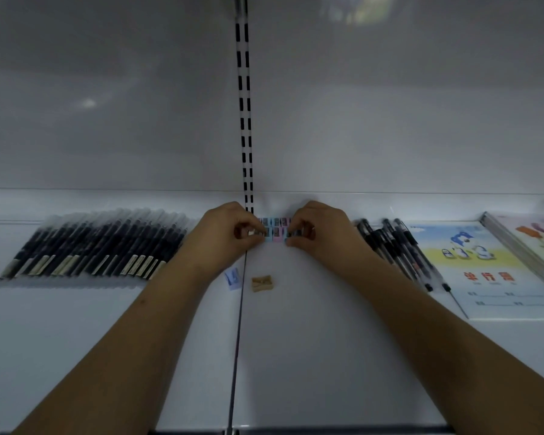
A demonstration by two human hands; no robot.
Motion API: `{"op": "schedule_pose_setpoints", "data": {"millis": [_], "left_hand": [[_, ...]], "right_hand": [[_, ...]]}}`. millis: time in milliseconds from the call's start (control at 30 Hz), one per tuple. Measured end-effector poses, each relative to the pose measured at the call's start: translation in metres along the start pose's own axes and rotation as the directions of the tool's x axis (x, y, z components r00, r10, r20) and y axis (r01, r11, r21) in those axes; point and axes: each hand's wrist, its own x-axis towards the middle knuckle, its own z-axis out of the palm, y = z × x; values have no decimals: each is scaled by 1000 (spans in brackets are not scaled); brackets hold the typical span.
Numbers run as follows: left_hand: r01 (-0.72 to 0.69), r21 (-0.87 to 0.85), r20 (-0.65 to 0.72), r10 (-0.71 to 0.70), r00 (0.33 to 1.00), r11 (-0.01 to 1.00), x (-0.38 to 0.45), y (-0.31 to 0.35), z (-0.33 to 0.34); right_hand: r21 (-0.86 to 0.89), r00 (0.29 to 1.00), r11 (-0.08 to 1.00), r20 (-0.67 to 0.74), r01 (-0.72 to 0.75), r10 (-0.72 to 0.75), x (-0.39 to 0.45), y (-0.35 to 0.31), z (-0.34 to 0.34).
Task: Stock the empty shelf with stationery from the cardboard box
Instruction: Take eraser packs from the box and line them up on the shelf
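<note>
Both my hands reach to the back of the white shelf (296, 340). Between them lie two short rows of small pastel sharpeners (275, 229), blue and pink. My left hand (230, 233) pinches the left end of the near row with curled fingers. My right hand (316, 230) pinches the right end. A tan sharpener (262, 282) and a pale blue one (233, 277) lie loose nearer to me. The cardboard box is out of view.
A row of wrapped black pens (98, 246) lies at the left. Loose black pens (396, 246) lie right of my right hand, then a notebook (484, 271) and a second book (528, 243). A slotted upright (245, 120) runs up the back panel.
</note>
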Motion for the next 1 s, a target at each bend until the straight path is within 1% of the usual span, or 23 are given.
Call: {"op": "schedule_pose_setpoints", "data": {"millis": [100, 233, 300, 367, 400, 433, 500, 533, 567, 600, 667, 733, 800, 867, 933, 1000], "left_hand": [[-15, 14, -7, 15, 1000, 1000, 2, -1, 2], [-8, 19, 32, 7, 999, 1000, 1, 3, -3], [25, 15, 43, -25, 999, 1000, -3, 10, -17], [102, 24, 103, -104, 989, 994, -8, 14, -37], [145, 33, 175, -149, 973, 989, -10, 16, -46], [181, 65, 273, -192, 943, 981, -13, 19, -54], [210, 184, 476, -274, 836, 960, -18, 26, -63], [197, 239, 545, -299, 783, 951, -19, 30, -64], [176, 272, 585, -308, 750, 946, -20, 32, -63], [154, 280, 602, -298, 741, 948, -20, 33, -63], [123, 237, 599, -245, 763, 964, -20, 31, -62], [127, 168, 563, -201, 802, 978, -19, 28, -60], [127, 146, 472, -182, 863, 981, -17, 25, -57], [87, 154, 352, -137, 926, 984, -15, 26, -50], [51, 165, 288, -97, 953, 985, -13, 29, -42], [56, 132, 277, -91, 957, 990, -12, 31, -35]], "right_hand": [[-8, 1000, 1000, -16, 7, -7, 0, 1, 1], [-49, 1000, 999, -21, 23, -24, 0, -3, 1], [-42, 998, 998, -38, 55, -56, -1, -8, -5], [29, 991, 991, -5, 130, -130, -6, -18, -15], [84, 985, 984, 48, 160, -164, -10, -25, -20], [138, 975, 976, 121, 169, -186, -14, -33, -22], [169, 943, 972, 262, 165, -206, -19, -45, -20], [152, 928, 973, 306, 173, -213, -19, -47, -16], [142, 917, 973, 332, 182, -220, -18, -47, -12], [142, 914, 974, 344, 178, -217, -17, -47, -8], [156, 925, 980, 338, 124, -170, -16, -43, -7], [171, 942, 983, 314, 66, -118, -16, -40, -11], [179, 962, 983, 262, 26, -73, -17, -36, -15], [191, 976, 982, 217, -12, -30, -16, -34, -20], [210, 983, 977, 182, -31, -8, -16, -32, -21], [217, 988, 975, 155, -40, 7, -16, -30, -20]]}}
